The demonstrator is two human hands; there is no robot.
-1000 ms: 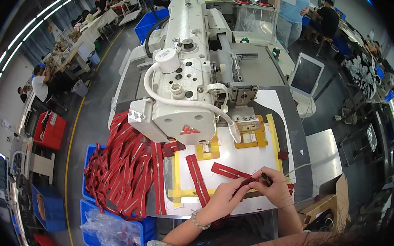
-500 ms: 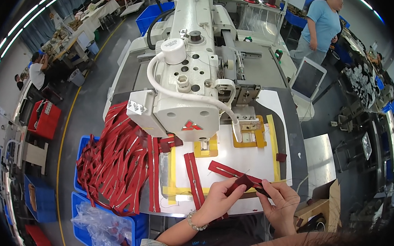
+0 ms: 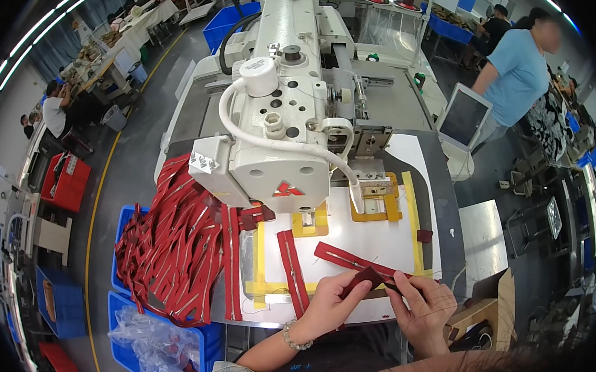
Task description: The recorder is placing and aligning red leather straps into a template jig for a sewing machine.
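From your head, 1 fisheye view looks down, close over your left hand (image 3: pixel 328 303) and right hand (image 3: pixel 424 308), facing the sewing machine (image 3: pixel 278 149).

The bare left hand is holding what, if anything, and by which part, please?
The bare left hand pinches a small flat dark red fabric piece by its lower left part.

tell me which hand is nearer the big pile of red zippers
Left. The left hand is to the right of the pile of red zippers; the right hand is farther right, beyond the left one.
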